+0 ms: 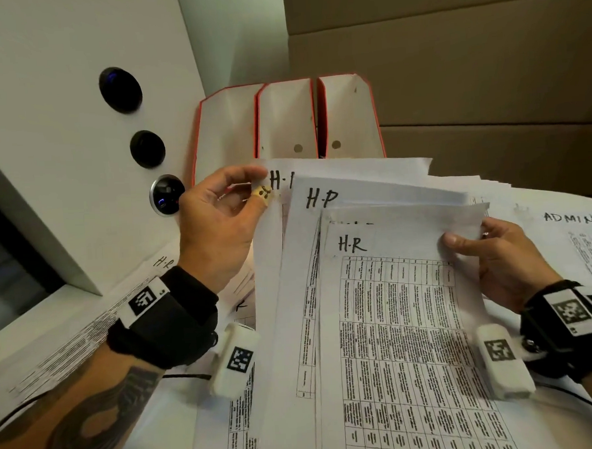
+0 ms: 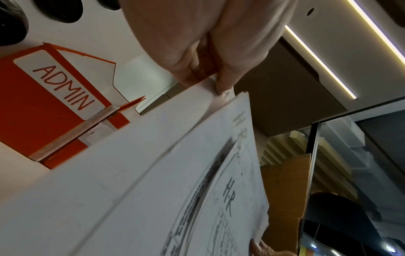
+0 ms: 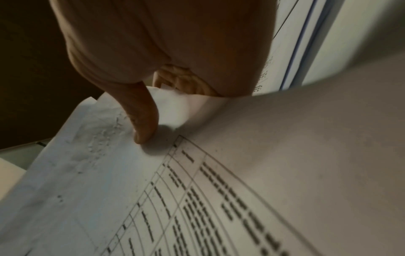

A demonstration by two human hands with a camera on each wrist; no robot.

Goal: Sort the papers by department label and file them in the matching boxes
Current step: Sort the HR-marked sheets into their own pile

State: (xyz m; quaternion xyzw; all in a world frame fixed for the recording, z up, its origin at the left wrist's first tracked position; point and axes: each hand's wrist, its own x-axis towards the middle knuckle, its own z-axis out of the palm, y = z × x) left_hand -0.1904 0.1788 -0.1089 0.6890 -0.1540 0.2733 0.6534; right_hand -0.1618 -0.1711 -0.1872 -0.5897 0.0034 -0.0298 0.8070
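Both hands hold a fanned sheaf of H.R papers (image 1: 377,288) above the surface (image 1: 181,422), short of the three orange file boxes (image 1: 286,122).

The left hand (image 1: 219,221) pinches the top-left corner of the rearmost sheet; the right hand (image 1: 502,261) has its grip on the sheaf's right edge, thumb on top. An ADMIN sheet (image 1: 576,237) lies on the surface to the right, more H.R sheets to the left. Only the ADMIN box (image 2: 43,104) shows its label, in the left wrist view. The risk, as judged: the loosely fanned sheets may slide apart or catch on a box rim, or land in the wrong box.
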